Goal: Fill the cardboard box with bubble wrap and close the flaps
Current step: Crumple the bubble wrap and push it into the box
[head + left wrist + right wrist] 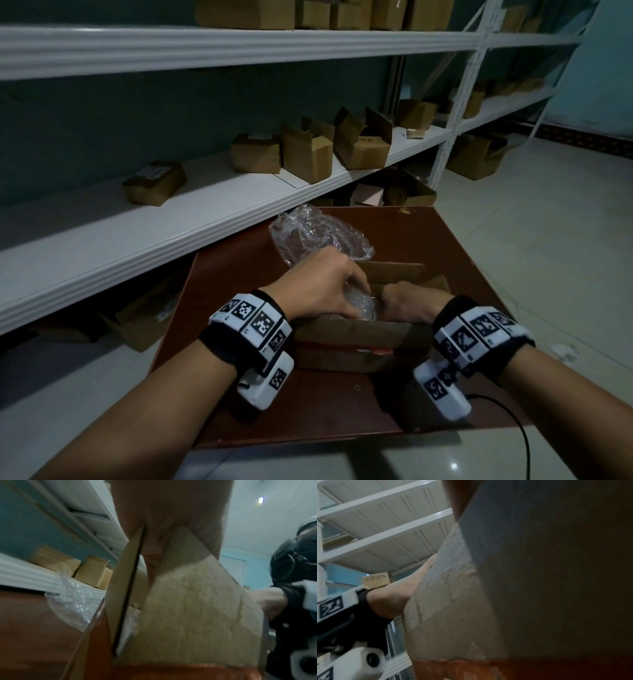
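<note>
Both hands are down inside the open cardboard box (359,334), which sits near the middle of the reddish-brown table (239,394) with its near wall facing the camera. The left hand (317,289) reaches in from the left, fingers curled down over a wad of bubble wrap (364,303) in the box's interior, and it looks to be gripping or pressing that wrap, though the fingertips are hidden. The right hand (409,301) dips in from the right edge with its knuckles bent; whether it holds anything, I cannot tell, since the box wall covers its fingers. The far flap (390,269) stands up behind the hands. Just beyond the box, a second crumpled clear plastic sheet (318,233) lies on the table's far side. From the left wrist view, the box wall (197,608) fills the frame, blurred. White shelving (171,219) with small cartons (306,152) runs behind.
</note>
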`<state>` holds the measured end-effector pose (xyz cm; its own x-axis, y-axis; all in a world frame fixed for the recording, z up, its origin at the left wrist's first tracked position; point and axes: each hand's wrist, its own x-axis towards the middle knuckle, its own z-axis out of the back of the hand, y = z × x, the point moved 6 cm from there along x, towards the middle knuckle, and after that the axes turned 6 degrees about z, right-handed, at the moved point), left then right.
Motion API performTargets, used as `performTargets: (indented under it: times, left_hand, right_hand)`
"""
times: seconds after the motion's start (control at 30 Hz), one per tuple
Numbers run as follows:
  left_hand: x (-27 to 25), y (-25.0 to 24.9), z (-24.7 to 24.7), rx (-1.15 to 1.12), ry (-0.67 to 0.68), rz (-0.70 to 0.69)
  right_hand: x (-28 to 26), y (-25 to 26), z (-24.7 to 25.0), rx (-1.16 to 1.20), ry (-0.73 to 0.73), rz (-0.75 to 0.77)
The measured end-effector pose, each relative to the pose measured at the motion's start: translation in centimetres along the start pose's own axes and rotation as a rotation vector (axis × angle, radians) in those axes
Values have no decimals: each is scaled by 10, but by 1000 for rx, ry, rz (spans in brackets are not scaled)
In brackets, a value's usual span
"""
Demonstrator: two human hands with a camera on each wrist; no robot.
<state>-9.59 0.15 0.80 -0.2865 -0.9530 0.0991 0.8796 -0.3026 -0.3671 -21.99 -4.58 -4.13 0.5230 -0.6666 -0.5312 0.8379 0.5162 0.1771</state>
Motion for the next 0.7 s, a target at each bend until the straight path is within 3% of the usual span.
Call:
performTargets:
  times: [0.13,0.2,0.37,0.47,0.6,0.7]
  left_hand:
    - [1,-10,5,109,-129,17]
    - [4,-10,2,197,-122,35]
    - [11,3,-15,176,111,170]
    - [11,1,-18,193,157,154]
    - [14,-2,-20,261,235,118]
    - [16,1,-23,258,299,111]
  right_hand:
    - [1,-2,0,-8,-9,8]
    - [2,-3,0,-12,-33,23]
    - [4,-8,7,-5,-156,98]
    - [-6,-3,15,-54,-221,184]
    - [-23,11,38,-131,-468,380]
    - [-20,16,34,-101,-412,421]
